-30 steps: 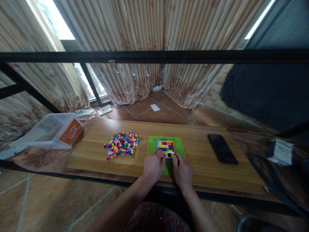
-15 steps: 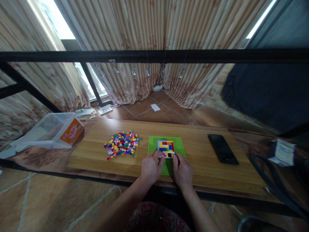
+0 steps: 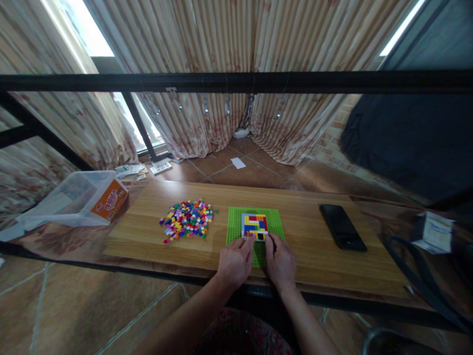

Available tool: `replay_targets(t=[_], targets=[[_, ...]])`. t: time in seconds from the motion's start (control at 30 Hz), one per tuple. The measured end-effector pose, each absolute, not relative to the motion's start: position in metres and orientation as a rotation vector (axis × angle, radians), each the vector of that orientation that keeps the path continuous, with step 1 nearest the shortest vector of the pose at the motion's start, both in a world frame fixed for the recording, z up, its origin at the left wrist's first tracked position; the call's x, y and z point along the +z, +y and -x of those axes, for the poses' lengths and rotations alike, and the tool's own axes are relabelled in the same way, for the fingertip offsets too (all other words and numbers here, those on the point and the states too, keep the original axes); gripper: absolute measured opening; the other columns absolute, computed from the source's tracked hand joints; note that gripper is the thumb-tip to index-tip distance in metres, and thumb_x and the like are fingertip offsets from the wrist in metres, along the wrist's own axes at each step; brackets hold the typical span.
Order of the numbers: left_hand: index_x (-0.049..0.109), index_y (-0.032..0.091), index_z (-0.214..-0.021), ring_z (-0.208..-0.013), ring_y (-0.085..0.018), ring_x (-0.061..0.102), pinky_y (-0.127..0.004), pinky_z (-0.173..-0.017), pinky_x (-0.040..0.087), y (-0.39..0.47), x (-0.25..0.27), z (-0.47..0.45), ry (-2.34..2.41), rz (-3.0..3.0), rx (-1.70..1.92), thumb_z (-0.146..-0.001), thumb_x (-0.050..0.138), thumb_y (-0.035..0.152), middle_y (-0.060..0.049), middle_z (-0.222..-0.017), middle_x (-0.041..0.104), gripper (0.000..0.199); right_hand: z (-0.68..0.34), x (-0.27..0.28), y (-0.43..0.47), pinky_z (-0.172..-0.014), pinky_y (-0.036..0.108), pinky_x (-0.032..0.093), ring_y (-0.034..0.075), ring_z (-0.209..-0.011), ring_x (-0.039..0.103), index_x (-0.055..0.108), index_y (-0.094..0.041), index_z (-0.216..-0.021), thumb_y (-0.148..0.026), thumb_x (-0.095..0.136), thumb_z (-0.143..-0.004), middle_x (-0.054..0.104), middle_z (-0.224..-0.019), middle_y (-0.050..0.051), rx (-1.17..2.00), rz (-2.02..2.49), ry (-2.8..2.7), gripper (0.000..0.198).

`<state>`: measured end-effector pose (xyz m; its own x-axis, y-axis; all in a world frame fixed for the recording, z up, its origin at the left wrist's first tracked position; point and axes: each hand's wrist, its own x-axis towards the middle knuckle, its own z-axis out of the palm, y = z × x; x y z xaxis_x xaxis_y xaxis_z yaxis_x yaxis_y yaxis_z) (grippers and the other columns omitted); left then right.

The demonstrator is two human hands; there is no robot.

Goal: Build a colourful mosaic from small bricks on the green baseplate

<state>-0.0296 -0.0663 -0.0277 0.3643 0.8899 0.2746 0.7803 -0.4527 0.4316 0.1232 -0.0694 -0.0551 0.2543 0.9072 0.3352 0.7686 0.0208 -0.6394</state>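
Observation:
A green studded baseplate [image 3: 273, 217] lies on the wooden board, bearing a square panel of small toy bricks [image 3: 254, 224] in yellow, red, blue and white. At the panel's near edge, the fingers of my left hand [image 3: 235, 261] are pressed together on the bricks; what is under the fingertips is hidden. My right hand [image 3: 281, 261] is closed at the panel's near right corner, thumb and forefinger close together beside a black brick [image 3: 260, 236]. Whatever its fingers hold is too small to make out. Left of the baseplate spreads a pile of loose multicoloured bricks [image 3: 188, 219].
A black phone [image 3: 342, 228] lies at the right of the wooden board [image 3: 303, 236]. A clear plastic bin [image 3: 79, 197] with an orange label stands at the left. Beyond the board runs a black metal bar [image 3: 236, 82]. A dark strap [image 3: 417, 276] hangs at the right.
My left hand's fingertips have shifted slightly right along the panel's near edge, uncovering its left near corner. My right hand stays at the near right corner. The view has tilted slightly.

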Motion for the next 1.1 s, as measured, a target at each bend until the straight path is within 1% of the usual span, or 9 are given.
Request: replay_targets(t=[0.23,0.4,0.5,0.6,0.73,0.8,0.87,0.93,1.1], targets=[[0.055,0.019,-0.130,-0.093,-0.022,0.066,-0.034,-0.081,0.055,-0.067,-0.024,0.025,1.527,-2.498,0.573,-0.096,0.042,0.021,-0.010,-0.109,0.070,0.036,-0.122,-0.054,-0.070,-0.081,0.037,0.048,0.025,-0.088,0.067,0.069,-0.013,-0.108,-0.052,0.029,-0.098,0.074,-0.102,0.016,0.235,1.794,-1.527,0.057],[0.055,0.018,-0.129,-0.093,-0.022,0.067,-0.032,-0.081,0.054,-0.066,-0.020,0.021,1.538,-2.545,0.465,-0.096,0.042,0.018,-0.010,-0.105,0.070,0.036,-0.122,-0.054,-0.069,-0.081,0.037,0.048,0.026,-0.089,0.067,0.069,-0.012,-0.107,-0.054,0.028,-0.098,0.073,-0.103,0.017,0.243,1.805,-1.531,0.059],[0.057,0.019,-0.127,-0.092,-0.022,0.067,-0.032,-0.080,0.054,-0.066,-0.014,0.022,1.550,-2.486,0.460,-0.095,0.042,0.018,-0.010,-0.103,0.070,0.035,-0.122,-0.053,-0.070,-0.081,0.037,0.048,0.026,-0.089,0.067,0.069,-0.013,-0.106,-0.054,0.028,-0.098,0.074,-0.101,0.017,0.248,1.807,-1.525,0.059],[0.057,0.021,-0.126,-0.091,-0.023,0.067,-0.033,-0.079,0.054,-0.066,-0.010,0.025,1.550,-2.362,0.540,-0.095,0.043,0.019,-0.009,-0.103,0.070,0.034,-0.122,-0.053,-0.070,-0.080,0.037,0.048,0.026,-0.088,0.068,0.069,-0.013,-0.106,-0.054,0.028,-0.098,0.074,-0.100,0.016,0.261,1.808,-1.527,0.059],[0.055,0.022,-0.127,-0.095,-0.022,0.067,-0.033,-0.084,0.053,-0.068,-0.010,0.034,1.541,-2.091,0.780,-0.093,0.047,0.018,-0.008,-0.108,0.071,0.035,-0.123,-0.054,-0.069,-0.080,0.037,0.048,0.027,-0.089,0.068,0.069,-0.012,-0.108,-0.054,0.028,-0.098,0.073,-0.102,0.017,0.265,1.816,-1.517,0.060],[0.058,0.022,-0.118,-0.093,-0.020,0.068,-0.031,-0.084,0.052,-0.069,-0.012,0.038,1.530,-1.941,0.875,-0.092,0.048,0.019,-0.006,-0.105,0.072,0.028,-0.123,-0.055,-0.069,-0.081,0.038,0.048,0.027,-0.089,0.067,0.069,-0.012,-0.108,-0.055,0.027,-0.098,0.073,-0.102,0.017,0.254,1.811,-1.519,0.061],[0.061,0.021,-0.107,-0.086,-0.018,0.068,-0.029,-0.080,0.052,-0.069,-0.012,0.042,1.516,-1.832,0.931,-0.092,0.048,0.020,-0.005,-0.097,0.072,0.020,-0.123,-0.056,-0.069,-0.081,0.038,0.048,0.027,-0.088,0.067,0.069,-0.012,-0.107,-0.056,0.027,-0.098,0.073,-0.101,0.017,0.240,1.803,-1.526,0.061],[0.062,0.020,-0.099,-0.081,-0.017,0.068,-0.028,-0.076,0.051,-0.068,-0.013,0.045,1.491,-1.778,0.969,-0.093,0.046,0.021,-0.004,-0.089,0.071,0.016,-0.123,-0.056,-0.069,-0.081,0.037,0.047,0.027,-0.088,0.067,0.069,-0.012,-0.107,-0.056,0.027,-0.098,0.073,-0.100,0.017,0.229,1.794,-1.531,0.061],[0.061,0.019,-0.097,-0.078,-0.016,0.066,-0.026,-0.073,0.050,-0.067,-0.015,0.046,1.406,-1.744,1.039,-0.094,0.044,0.017,-0.005,-0.087,0.070,0.017,-0.123,-0.056,-0.069,-0.079,0.036,0.048,0.026,-0.088,0.067,0.069,-0.012,-0.107,-0.055,0.028,-0.098,0.073,-0.099,0.016,0.236,1.804,-1.519,0.061]])
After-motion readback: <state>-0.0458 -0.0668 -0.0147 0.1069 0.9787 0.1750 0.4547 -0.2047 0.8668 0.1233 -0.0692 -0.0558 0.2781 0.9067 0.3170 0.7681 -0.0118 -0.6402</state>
